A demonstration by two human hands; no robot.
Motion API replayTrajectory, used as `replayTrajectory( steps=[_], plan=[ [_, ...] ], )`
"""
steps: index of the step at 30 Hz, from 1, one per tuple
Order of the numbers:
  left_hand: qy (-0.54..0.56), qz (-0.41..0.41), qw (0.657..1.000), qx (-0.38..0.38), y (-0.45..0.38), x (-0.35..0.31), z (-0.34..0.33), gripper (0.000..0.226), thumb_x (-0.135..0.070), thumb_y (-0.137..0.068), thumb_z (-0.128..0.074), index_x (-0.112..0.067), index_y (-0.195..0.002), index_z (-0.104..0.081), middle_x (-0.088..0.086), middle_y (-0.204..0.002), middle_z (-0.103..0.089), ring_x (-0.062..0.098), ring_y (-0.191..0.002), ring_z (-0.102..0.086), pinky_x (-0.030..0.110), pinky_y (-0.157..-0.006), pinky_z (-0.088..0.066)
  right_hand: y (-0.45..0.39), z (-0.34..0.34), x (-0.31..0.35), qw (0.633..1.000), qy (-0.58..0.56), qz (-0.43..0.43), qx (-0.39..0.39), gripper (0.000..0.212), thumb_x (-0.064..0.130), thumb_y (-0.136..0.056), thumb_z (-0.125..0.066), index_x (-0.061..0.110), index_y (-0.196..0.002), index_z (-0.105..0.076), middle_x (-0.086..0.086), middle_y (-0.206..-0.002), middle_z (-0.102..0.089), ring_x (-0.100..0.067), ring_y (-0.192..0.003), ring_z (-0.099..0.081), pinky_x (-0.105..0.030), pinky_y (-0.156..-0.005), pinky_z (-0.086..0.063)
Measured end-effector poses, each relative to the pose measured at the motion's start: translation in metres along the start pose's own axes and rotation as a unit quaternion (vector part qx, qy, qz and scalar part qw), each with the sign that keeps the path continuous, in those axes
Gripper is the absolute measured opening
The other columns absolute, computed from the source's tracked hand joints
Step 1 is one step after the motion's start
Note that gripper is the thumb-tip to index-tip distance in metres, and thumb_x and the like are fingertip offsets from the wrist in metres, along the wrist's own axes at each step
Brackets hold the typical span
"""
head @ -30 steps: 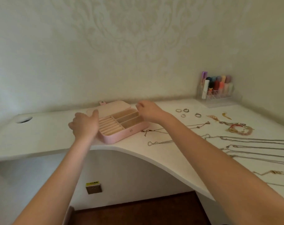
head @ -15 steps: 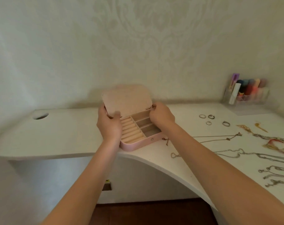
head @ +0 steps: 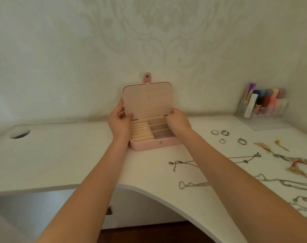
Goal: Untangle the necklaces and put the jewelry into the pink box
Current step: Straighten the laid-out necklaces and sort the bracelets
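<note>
Head view shows both hands at the pink box, which sits on the white table close to the wall. Left hand grip: fingers curled round the left edge of the raised lid, thumb on its inner face; the grip has hold of the lid. Right hand grip: fingers curled over the right rear corner, where lid meets tray; whether it clamps the lid, the tray or both cannot be told. Holding at both ends keeps the hinged lid upright and square, so it does not fall shut or flop back, and steadies the light box.

The lid stands nearly vertical, its strap tab pointing up. This exposes the tray: ring rolls on the left, three open compartments on the right, all without jewelry.

Outward to the right, well apart from the box, lie four rings, a thin chain, heavier silver chains and a reddish tangle. A clear organizer stands in the far corner.

Judgement: the box is being readied to receive items; nothing is stowed yet, and untangling is not yet begun.
</note>
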State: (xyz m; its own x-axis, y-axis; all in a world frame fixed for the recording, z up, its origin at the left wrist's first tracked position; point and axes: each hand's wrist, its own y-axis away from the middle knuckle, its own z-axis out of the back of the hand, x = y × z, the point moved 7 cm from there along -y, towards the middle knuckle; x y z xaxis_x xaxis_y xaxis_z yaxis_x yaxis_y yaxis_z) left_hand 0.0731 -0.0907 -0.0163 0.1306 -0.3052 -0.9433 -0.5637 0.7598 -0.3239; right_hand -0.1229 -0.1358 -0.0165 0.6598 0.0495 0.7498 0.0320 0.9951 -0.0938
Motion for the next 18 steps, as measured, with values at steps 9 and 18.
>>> replayTrajectory(
  steps=[9,18],
  plan=[
    [-0.054,-0.048,0.997,0.017,0.001,-0.002,0.001,0.056,-0.006,-0.084,-0.055,-0.029,-0.135,-0.05,-0.004,-0.115,-0.066,0.008,-0.095,-0.061,0.015,-0.08,-0.047,0.004,0.026,-0.01,0.989,-0.144,0.024,0.013,0.031,-0.008,-0.085,-0.036,0.0,-0.095,-0.064,-0.017,-0.109,-0.064,-0.025,-0.105,-0.057,-0.026,-0.088,-0.041],
    [-0.096,-0.026,0.992,0.075,0.011,0.005,-0.002,0.045,-0.033,-0.082,-0.055,-0.031,-0.127,-0.055,0.0,-0.128,-0.058,0.018,-0.123,-0.051,0.037,-0.106,-0.039,0.072,0.15,-0.083,0.998,0.024,0.036,-0.048,0.019,0.012,-0.091,-0.058,0.016,-0.106,-0.071,0.0,-0.108,-0.068,-0.007,-0.087,-0.059,-0.015,-0.071,-0.04]
  ],
)
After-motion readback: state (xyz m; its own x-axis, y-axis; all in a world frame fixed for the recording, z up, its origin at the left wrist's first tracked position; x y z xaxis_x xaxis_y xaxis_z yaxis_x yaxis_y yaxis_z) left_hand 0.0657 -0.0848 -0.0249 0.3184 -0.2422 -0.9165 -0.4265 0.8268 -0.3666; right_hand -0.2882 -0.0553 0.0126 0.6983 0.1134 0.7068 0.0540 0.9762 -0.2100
